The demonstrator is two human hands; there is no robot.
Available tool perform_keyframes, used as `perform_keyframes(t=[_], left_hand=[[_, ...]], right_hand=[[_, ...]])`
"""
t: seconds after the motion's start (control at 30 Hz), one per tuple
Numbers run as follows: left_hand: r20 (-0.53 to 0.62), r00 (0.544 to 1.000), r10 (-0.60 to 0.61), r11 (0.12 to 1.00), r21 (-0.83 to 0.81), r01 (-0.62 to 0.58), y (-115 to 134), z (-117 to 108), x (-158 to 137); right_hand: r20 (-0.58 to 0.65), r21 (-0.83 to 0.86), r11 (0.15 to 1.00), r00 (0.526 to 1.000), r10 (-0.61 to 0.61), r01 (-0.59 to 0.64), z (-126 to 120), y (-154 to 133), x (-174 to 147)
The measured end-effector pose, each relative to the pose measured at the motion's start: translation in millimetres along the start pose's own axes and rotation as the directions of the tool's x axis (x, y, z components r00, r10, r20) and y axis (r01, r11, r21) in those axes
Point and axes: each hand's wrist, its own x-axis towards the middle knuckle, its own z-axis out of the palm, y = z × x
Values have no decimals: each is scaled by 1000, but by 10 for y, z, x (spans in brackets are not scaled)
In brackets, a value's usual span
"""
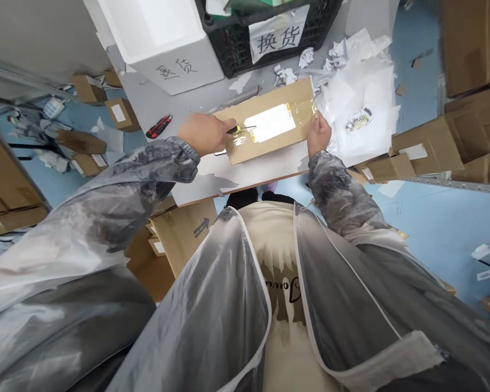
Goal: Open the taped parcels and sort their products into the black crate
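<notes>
A flat cardboard box (pixel 269 146) with a white label and clear tape at both ends lies tilted on the table near its front edge. My left hand (pixel 207 134), slightly blurred, is closed around the black and yellow handle of a screwdriver (pixel 240 129). Its thin metal shaft points right across the box's label. At the right end of the box, my right hand (pixel 319 133) grips the cardboard edge by the tape. A red and black utility knife (pixel 159 126) lies on the table to the left of my left hand.
Behind the box stand a white bin (pixel 175 65) and a black crate (pixel 234 51) with a paper sign. Crumpled paper (pixel 285 75) and clear plastic bags (pixel 361 103) cover the table's right side. Cardboard boxes (pixel 428 141) stand at the right; more boxes (pixel 122 114) lie on the floor at left.
</notes>
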Motion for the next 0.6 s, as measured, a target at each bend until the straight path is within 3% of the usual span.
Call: perform_keyframes(t=[0.17, 0.4, 0.5, 0.6], left_hand=[[-82, 996, -29, 999, -48, 25, -455, 368, -231], [-119, 993, -21, 998, 60, 28, -800, 673, -538], [-214, 975, -57, 996, -72, 43, -711, 681, -542], [-300, 954, 4, 985, -164, -56, -352, 592, -336]], right_hand=[[-87, -14, 1000, 996, -12, 11, -37, 51, 45], [-140, -95, 995, 990, -10, -4, -81, 75, 94], [-137, -104, 993, 989, 47, -62, -119, -49, 26], [-95, -88, 988, 988, 118, -126, -152, -201, -57]])
